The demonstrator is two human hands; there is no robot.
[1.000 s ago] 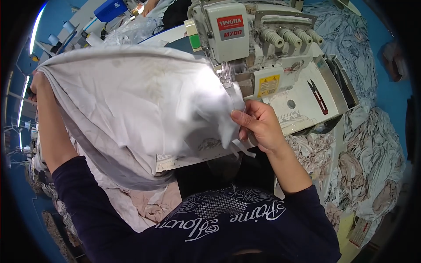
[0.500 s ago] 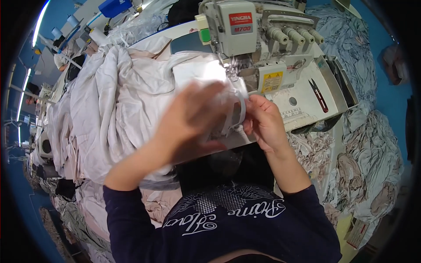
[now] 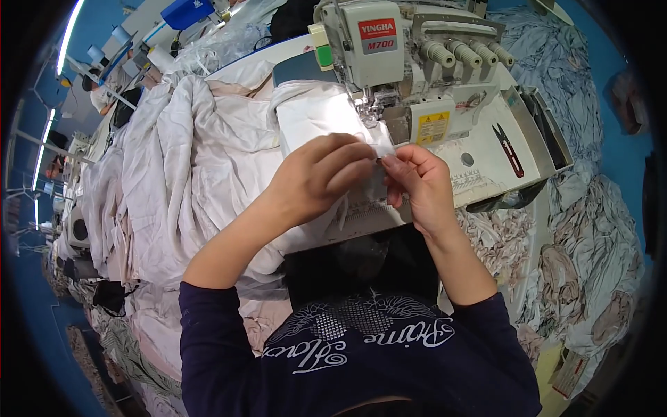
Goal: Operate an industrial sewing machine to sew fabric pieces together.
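A white overlock sewing machine (image 3: pixel 379 52) stands in front of me, its lit needle area just beyond my hands. White fabric (image 3: pixel 313 115) lies on the machine bed, its edge running close to the presser foot (image 3: pixel 369 115). My left hand (image 3: pixel 316 177) is over the fabric with its fingers bent and their tips on the edge; the thumb is hidden. Beside it, my right hand (image 3: pixel 427 187) pinches the same edge between thumb and forefinger. The two hands' fingertips nearly meet.
Bunched white fabric (image 3: pixel 194 139) spreads to the left. Thread snips with red handles (image 3: pixel 509 149) lie on the machine table (image 3: pixel 479 163) at right. Crumpled grey cloth (image 3: pixel 590 257) heaps beyond the right edge. A green button (image 3: pixel 324 55) sits on the machine's left.
My left hand has gone from blurred motion to resting at the fabric edge next to my right hand. The loop of white edging between the hands has flattened. My right hand has barely moved.
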